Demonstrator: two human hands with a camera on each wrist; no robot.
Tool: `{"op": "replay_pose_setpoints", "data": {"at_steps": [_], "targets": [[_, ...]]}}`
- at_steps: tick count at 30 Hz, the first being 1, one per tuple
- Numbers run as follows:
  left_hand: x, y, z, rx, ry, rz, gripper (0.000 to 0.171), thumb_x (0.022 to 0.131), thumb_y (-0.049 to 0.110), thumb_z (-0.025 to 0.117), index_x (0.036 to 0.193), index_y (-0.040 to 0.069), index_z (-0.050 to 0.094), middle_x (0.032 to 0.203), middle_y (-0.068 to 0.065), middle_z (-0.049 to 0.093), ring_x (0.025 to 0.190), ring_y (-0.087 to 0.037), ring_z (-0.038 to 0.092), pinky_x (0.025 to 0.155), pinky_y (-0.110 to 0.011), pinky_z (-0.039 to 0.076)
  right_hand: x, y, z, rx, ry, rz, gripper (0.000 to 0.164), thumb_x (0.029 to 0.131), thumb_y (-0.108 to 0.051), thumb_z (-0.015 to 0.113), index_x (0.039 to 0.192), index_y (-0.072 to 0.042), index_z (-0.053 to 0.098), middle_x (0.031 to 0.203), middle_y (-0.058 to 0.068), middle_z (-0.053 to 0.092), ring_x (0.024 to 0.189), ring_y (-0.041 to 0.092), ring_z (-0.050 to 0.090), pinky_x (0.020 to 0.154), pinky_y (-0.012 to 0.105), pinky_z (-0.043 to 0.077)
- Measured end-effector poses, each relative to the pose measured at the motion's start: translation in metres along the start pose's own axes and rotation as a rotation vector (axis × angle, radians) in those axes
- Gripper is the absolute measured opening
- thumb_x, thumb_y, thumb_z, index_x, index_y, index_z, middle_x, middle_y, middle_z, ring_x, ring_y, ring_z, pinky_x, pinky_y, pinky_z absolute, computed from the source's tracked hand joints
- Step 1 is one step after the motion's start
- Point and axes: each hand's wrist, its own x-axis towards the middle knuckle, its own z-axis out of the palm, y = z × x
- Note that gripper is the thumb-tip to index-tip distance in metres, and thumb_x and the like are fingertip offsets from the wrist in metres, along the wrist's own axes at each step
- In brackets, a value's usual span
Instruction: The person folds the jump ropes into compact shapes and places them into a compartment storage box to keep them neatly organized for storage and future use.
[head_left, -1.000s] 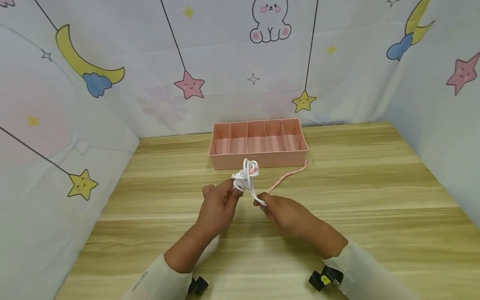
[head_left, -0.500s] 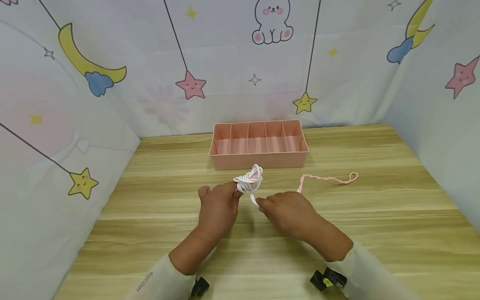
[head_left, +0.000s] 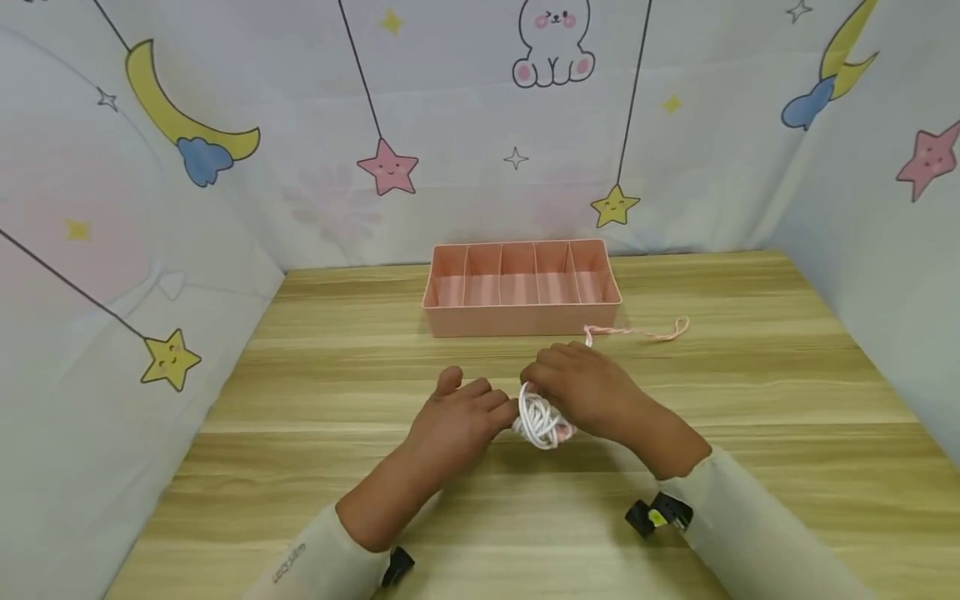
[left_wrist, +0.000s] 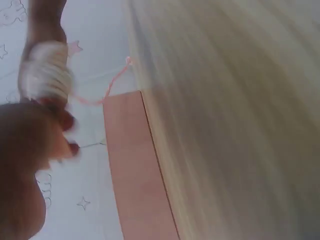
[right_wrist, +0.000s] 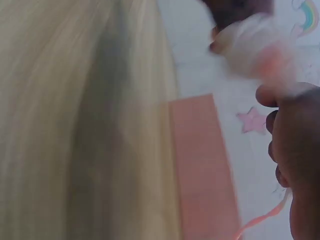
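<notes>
A wound bundle of white cord [head_left: 542,421] with some pink in it is held up between the hands over the table. My left hand [head_left: 461,417] pinches the bundle's left end. Bent over its far right side, my right hand [head_left: 588,387] grips the cord, its fingertips mostly hidden. From that hand trails a twisted pink tail [head_left: 637,332] that ends in a small loop. The bundle [left_wrist: 50,72] is blurred in the left wrist view, just beyond the left fingers. In the right wrist view, the bundle [right_wrist: 260,47] appears above the right thumb.
A pink tray [head_left: 522,320] with several compartments stands at the back of the wood-grain table [head_left: 337,350]. Behind and beside the table hangs a white cloth [head_left: 450,100] printed with stars and moons. The pink tail passes close by the tray's front right corner.
The bundle has moved right and nearer the person, and it has turned. My right hand has gone from below right of it to its far side. The pink tail first swung out right, then shifted back.
</notes>
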Motion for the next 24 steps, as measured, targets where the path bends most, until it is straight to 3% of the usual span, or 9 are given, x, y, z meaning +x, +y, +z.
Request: {"op": "replay_pose_setpoints", "data": {"at_steps": [2,4,6,8,12,15,17,20,24], "targets": [[-0.001,-0.001,0.002,-0.044,0.093,0.029,0.005,0.095,0.024,0.069,0.095,0.022,0.064,0.088,0.014,0.065,0.084,-0.01,0.057,0.083,-0.045,0.029,-0.006,0.004,0.009,0.103,-0.006,0.066,0.013,0.094,-0.016,0.071,0.107,-0.019,0.068,0.096,-0.008,0.065,0.088,0.014,0.062,0.081,0.036,0.051],[-0.002,-0.001,0.003,-0.104,0.18,0.01,0.007,0.095,0.025,0.069,0.1,0.022,0.067,0.093,0.014,0.068,0.088,-0.01,0.059,0.082,-0.047,0.027,-0.013,0.003,0.018,0.158,0.007,0.121,0.017,0.091,-0.016,0.073,0.107,-0.017,0.069,0.096,-0.008,0.069,0.085,0.013,0.065,0.075,0.035,0.053],[-0.002,0.0,0.004,-0.156,0.245,-0.054,0.009,0.094,0.023,0.071,0.103,0.021,0.069,0.096,0.012,0.071,0.089,-0.011,0.061,0.081,-0.048,0.026,-0.019,-0.002,0.024,0.169,0.017,0.146,0.015,0.089,-0.014,0.074,0.103,-0.014,0.07,0.09,-0.005,0.071,0.078,0.015,0.068,0.069,0.037,0.054],[-0.001,0.002,0.004,-0.207,0.274,-0.159,0.014,0.092,0.02,0.074,0.105,0.02,0.07,0.097,0.01,0.072,0.087,-0.012,0.062,0.08,-0.048,0.024,-0.022,-0.01,0.028,0.145,0.013,0.17,0.013,0.094,-0.014,0.071,0.106,-0.011,0.069,0.087,-0.001,0.072,0.075,0.017,0.07,0.064,0.038,0.055],[0.002,0.003,0.002,-0.233,0.223,-0.393,0.018,0.09,0.018,0.078,0.107,0.019,0.071,0.094,0.006,0.073,0.082,-0.015,0.063,0.078,-0.049,0.024,-0.018,-0.028,0.024,0.113,-0.032,0.188,0.011,0.104,-0.022,0.061,0.101,-0.012,0.061,0.069,-0.006,0.059,0.057,0.014,0.058,0.053,0.038,0.049],[0.006,-0.002,0.0,-0.148,0.139,-0.54,0.01,0.091,0.024,0.075,0.1,0.021,0.071,0.088,0.005,0.073,0.074,-0.016,0.061,0.078,-0.048,0.027,-0.016,-0.04,0.016,0.12,-0.064,0.167,0.015,0.105,-0.025,0.059,0.093,-0.016,0.056,0.064,-0.013,0.045,0.052,0.008,0.044,0.048,0.033,0.041],[0.007,-0.007,0.0,-0.084,0.065,-0.601,0.008,0.092,0.028,0.073,0.095,0.021,0.07,0.082,0.004,0.071,0.07,-0.017,0.059,0.078,-0.047,0.029,-0.015,-0.045,0.011,0.109,-0.057,0.122,0.017,0.104,-0.023,0.059,0.089,-0.017,0.055,0.063,-0.015,0.041,0.051,0.006,0.038,0.047,0.03,0.037],[0.005,-0.008,0.002,-0.012,-0.069,-0.575,0.008,0.091,0.029,0.072,0.09,0.021,0.069,0.077,0.004,0.068,0.067,-0.018,0.057,0.077,-0.046,0.03,-0.013,-0.046,0.001,0.028,0.002,0.018,0.015,0.099,-0.021,0.064,0.087,-0.015,0.058,0.065,-0.013,0.049,0.051,0.006,0.044,0.047,0.029,0.039],[-0.001,0.002,0.003,-0.033,-0.2,-0.347,0.011,0.09,0.029,0.072,0.085,0.022,0.065,0.072,0.007,0.063,0.065,-0.015,0.052,0.075,-0.043,0.03,-0.009,-0.033,-0.014,-0.124,0.094,-0.07,0.012,0.092,-0.02,0.072,0.093,-0.011,0.064,0.075,-0.004,0.066,0.061,0.013,0.061,0.053,0.034,0.049]]}}
